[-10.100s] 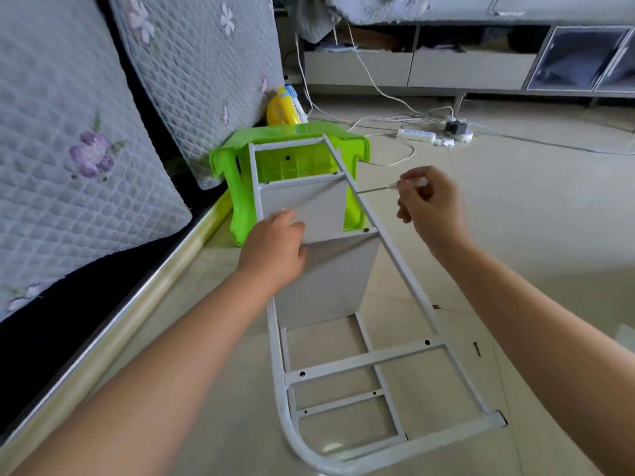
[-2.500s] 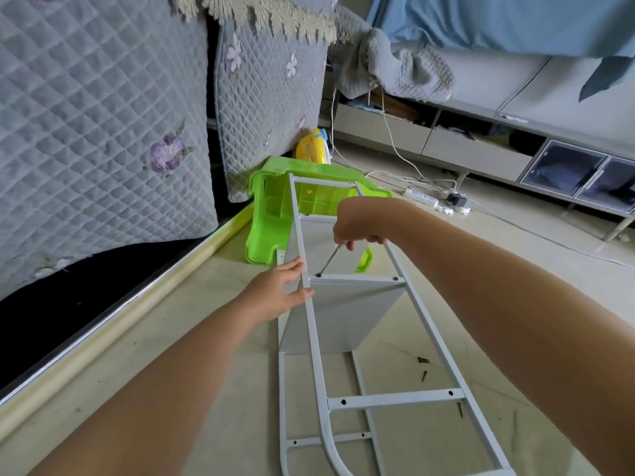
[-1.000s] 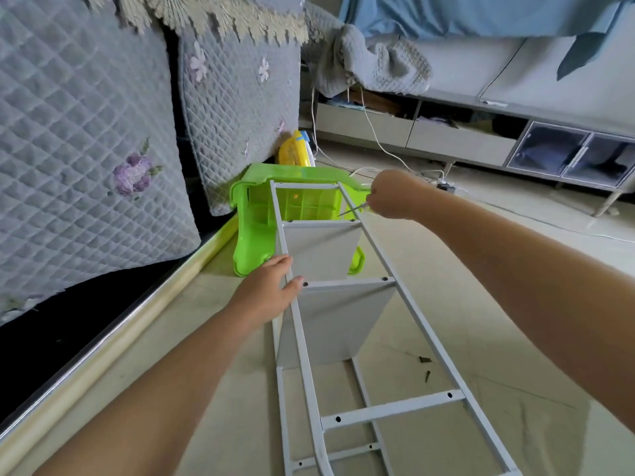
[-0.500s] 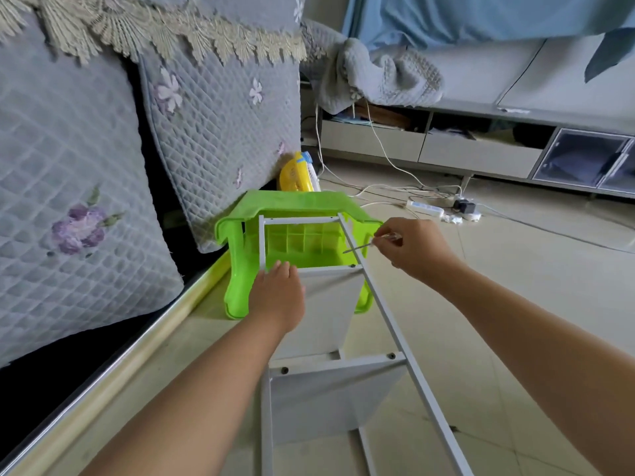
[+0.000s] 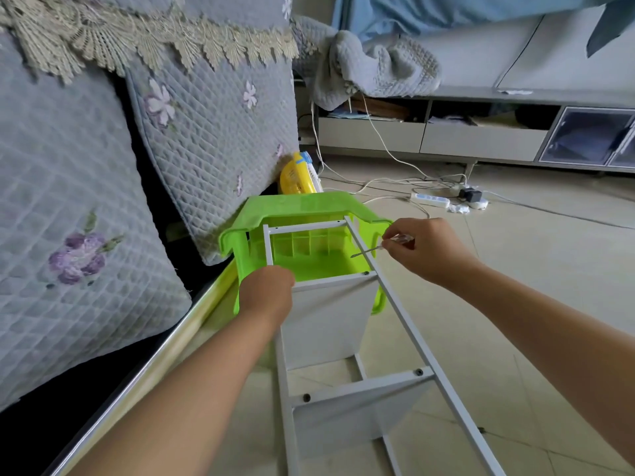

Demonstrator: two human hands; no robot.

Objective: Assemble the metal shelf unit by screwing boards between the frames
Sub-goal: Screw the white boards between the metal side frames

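Observation:
A white metal shelf frame lies lengthwise across the floor, its far end propped on a green plastic stool. Two white boards stand between the frames: a far board and a near board. My left hand rests on the left rail at the far board's top corner, fingers curled over it. My right hand pinches a thin screwdriver whose tip points left past the right rail, above the far board's right screw hole.
Quilted grey cushions lean on the left, above a metal-edged bed base. A yellow object sits behind the stool. A power strip and cables lie on the tiled floor before a low cabinet.
The view has moved closer to the far end. My left hand moved up from the middle crossbar to the far board's corner. My right hand shifted the screwdriver to the right rail.

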